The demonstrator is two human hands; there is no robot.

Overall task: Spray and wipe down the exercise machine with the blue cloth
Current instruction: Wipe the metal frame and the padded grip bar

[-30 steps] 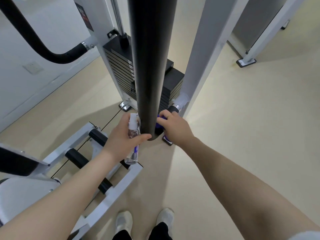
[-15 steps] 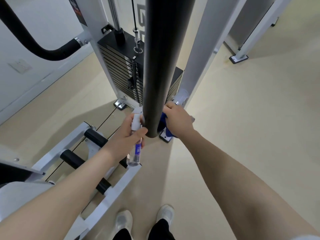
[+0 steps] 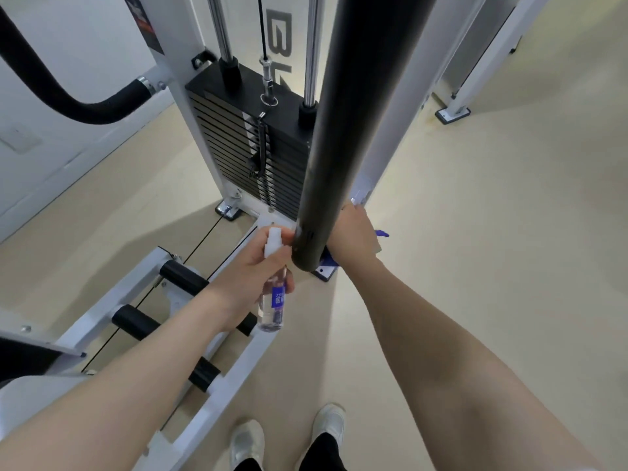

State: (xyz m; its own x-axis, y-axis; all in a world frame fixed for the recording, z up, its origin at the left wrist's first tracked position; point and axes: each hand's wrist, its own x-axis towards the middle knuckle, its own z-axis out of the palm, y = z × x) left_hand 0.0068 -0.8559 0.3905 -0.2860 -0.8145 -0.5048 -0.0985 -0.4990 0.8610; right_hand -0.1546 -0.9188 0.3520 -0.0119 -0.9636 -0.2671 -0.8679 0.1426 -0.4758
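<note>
A thick black padded bar [image 3: 339, 124] of the exercise machine hangs down the middle of the view, its lower end near my hands. My left hand [image 3: 251, 270] is shut on a clear spray bottle [image 3: 273, 297] with a white nozzle and blue label, held just left of the bar's end. My right hand [image 3: 353, 232] presses the blue cloth [image 3: 329, 260] against the right side of the bar's end. Most of the cloth is hidden behind the hand and bar; small blue bits show.
The black weight stack [image 3: 248, 144] in its white frame stands behind the bar. A white footrest frame with black rollers [image 3: 183, 271] lies low on the left. A curved black handle [image 3: 68, 96] sits at upper left. Another white frame foot [image 3: 453, 113] stands at upper right on beige floor.
The view has tilted up, showing more of the weight stack. My right hand with the cloth has slid slightly up and around the bar's end; my left hand keeps the bottle beside it.
</note>
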